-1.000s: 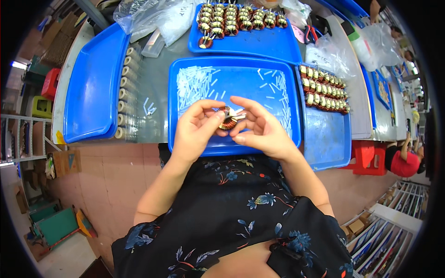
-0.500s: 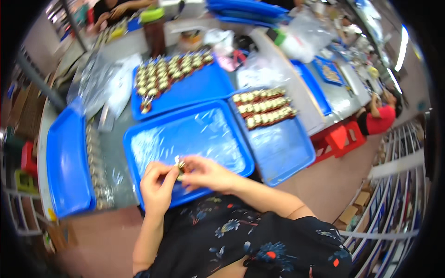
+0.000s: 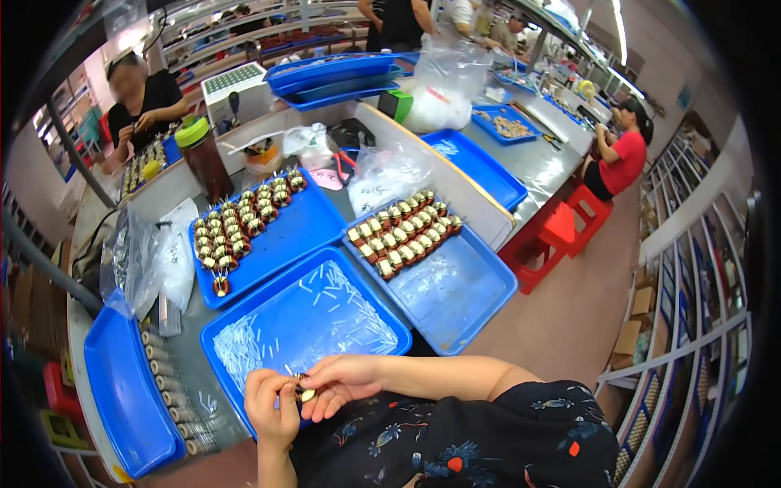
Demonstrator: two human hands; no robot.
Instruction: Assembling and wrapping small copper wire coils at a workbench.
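Both hands meet over the near edge of a blue tray (image 3: 293, 281) that holds many short clear-white tubes (image 3: 237, 350). Pinched between them is a small copper-wound coil (image 3: 304, 392) with a cream face and thin wire ends, partly covered by fingers. My left hand (image 3: 272, 407) closes thumb and fingertips on its left side. My right hand (image 3: 346, 381) grips its other side with thumb and forefinger, the remaining fingers curled below. Similar coils (image 3: 244, 215) stand in rows in the blue tray beyond, and more coils (image 3: 403, 234) fill the far half of the tray to the right.
At the left lie a blue tray (image 3: 130, 398) and a row of pale spools (image 3: 168, 382). Plastic bags (image 3: 175, 260), a green-lidded bottle (image 3: 203, 159) and red-handled pliers (image 3: 344, 167) lie farther back. Co-workers sit beyond, one in a red shirt (image 3: 625, 159) near red stools (image 3: 561, 232).
The view has tilted up and turned, so the trays and my hands sit lower in the picture and more of the room shows. Both hands keep hold of the coil.
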